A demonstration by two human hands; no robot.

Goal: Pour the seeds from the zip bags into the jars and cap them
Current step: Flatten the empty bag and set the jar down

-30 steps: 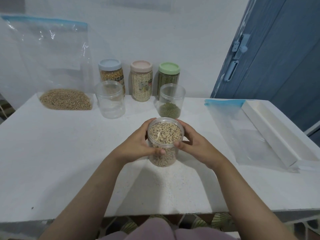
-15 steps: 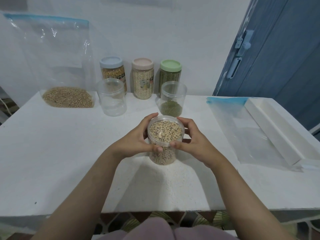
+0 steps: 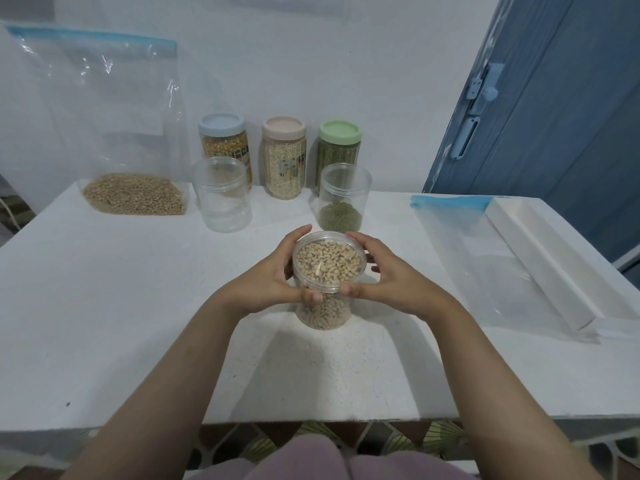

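A clear jar (image 3: 327, 311) full of pale beans stands on the white table (image 3: 114, 306) in front of me, with a clear lid (image 3: 329, 263) on top. My left hand (image 3: 273, 277) grips the jar just below the lid. My right hand (image 3: 388, 275) holds the lid's rim with thumb and fingers. Behind it stand an empty clear jar (image 3: 222, 195) and a clear jar (image 3: 344, 197) with green seeds at its bottom, both without caps. A zip bag (image 3: 104, 133) with tan seeds at its bottom leans on the wall at the left.
Three capped jars, blue-lidded (image 3: 225, 142), pink-lidded (image 3: 284, 155) and green-lidded (image 3: 339, 147), line the wall. An empty zip bag (image 3: 485, 258) lies flat at the right beside a long white tray (image 3: 554, 261). A blue door (image 3: 554, 98) stands at the far right.
Both hands have stayed on the bean jar; the fingers have shifted slightly round the lid's rim. The view has tilted a little.
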